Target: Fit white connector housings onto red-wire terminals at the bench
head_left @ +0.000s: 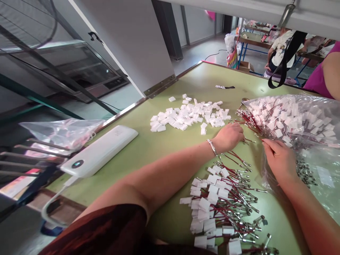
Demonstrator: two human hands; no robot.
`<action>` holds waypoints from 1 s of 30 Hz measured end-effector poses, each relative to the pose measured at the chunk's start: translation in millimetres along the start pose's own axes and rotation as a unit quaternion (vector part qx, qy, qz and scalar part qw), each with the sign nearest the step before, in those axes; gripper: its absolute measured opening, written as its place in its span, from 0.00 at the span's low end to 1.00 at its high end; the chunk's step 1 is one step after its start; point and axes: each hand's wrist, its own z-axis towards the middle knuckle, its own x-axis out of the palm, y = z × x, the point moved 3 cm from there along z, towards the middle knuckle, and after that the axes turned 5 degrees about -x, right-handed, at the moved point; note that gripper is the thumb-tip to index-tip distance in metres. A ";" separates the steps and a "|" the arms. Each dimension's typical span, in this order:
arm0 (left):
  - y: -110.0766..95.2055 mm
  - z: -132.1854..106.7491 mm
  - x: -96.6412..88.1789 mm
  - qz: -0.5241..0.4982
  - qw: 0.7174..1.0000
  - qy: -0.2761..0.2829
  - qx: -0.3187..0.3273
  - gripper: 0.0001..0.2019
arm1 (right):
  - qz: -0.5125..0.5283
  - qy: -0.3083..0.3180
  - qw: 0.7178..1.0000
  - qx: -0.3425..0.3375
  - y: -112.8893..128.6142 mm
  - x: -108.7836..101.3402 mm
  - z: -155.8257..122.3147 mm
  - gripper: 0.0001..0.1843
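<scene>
My left hand, with a bracelet at its wrist, is closed beside a bundle of red wires with metal ends. Thin wire ends show past its fingers, but its grip is hidden. Thumb and index finger of my right hand are pinched together on what looks like a red wire end, by the clear plastic bag's edge. Inside that plastic bag lie many red wires with white tags. Nearer me is a pile of red wires with white tags and metal tube-like ends.
Loose white plastic pieces lie scattered beyond my left forearm. A white power bank with a cable rests at the table's left edge. A black strap hangs at upper right. Another person sits in the background; a purple sleeve shows at right.
</scene>
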 end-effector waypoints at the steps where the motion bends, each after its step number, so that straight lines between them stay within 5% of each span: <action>1: 0.7 0.2 -1.7 -0.009 1.000 -0.025 0.002 0.12 | 0.019 0.000 1.000 -0.001 0.3 0.2 -0.2 0.19; 6: -4.1 -5.4 -24.5 -0.098 0.984 -0.152 -0.008 0.11 | 0.133 -0.003 0.991 0.031 -0.4 3.4 -2.2 0.18; 10: -21.7 -11.9 -39.3 -0.108 0.978 -0.180 -0.025 0.13 | 0.161 0.044 0.985 0.054 4.6 7.4 -6.4 0.13; 15: -47.0 -16.4 -19.9 0.001 0.996 -0.012 0.092 0.11 | 0.164 0.060 0.984 0.038 24.4 8.8 -14.0 0.12; 18: -47.6 -19.0 -7.7 0.020 0.994 0.077 0.082 0.12 | 0.212 0.082 0.971 0.071 28.7 4.0 -13.4 0.13; 22: -41.3 -18.4 -12.1 -0.089 0.988 0.125 0.009 0.14 | 0.304 0.180 0.924 0.145 7.2 -17.6 -6.8 0.15; 25: -34.6 -14.6 -22.0 -0.189 0.973 0.119 -0.063 0.15 | 0.149 0.251 0.937 0.189 -26.5 -35.3 -4.1 0.16; 30: -24.3 -11.4 -29.8 -0.290 0.938 0.089 -0.168 0.14 | -0.119 0.317 0.932 0.128 -51.4 -28.2 -7.9 0.10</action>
